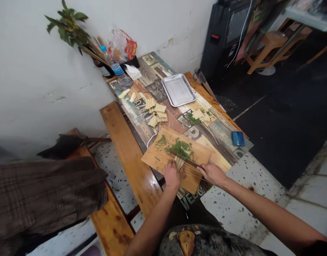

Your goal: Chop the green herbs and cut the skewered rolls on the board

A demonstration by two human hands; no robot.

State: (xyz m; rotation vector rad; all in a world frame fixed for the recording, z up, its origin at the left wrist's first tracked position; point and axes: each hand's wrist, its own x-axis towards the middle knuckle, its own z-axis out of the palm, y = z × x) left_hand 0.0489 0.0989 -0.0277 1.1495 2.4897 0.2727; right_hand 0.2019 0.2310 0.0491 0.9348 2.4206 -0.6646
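On the wooden cutting board (149, 159), my left hand (173, 174) presses a pale ridged roll (179, 162) with thin skewers sticking out of it. My right hand (212, 174) grips a knife (187, 159) by its dark handle, and the blade lies across the board at the roll's far end. Chopped green leaves (182, 146) are heaped just beyond the blade. Farther off, a pile of pale skewered rolls (157, 111) sits on the patterned table (174, 119). More rolls with greens (199, 116) lie to its right.
A metal tray (178, 89) rests toward the table's far side, and a blue box (238, 138) near its right edge. A water bottle (115, 65), a plastic bag (123, 46) and a plant (68, 26) stand by the wall. A wooden bench (126, 142) runs along the left.
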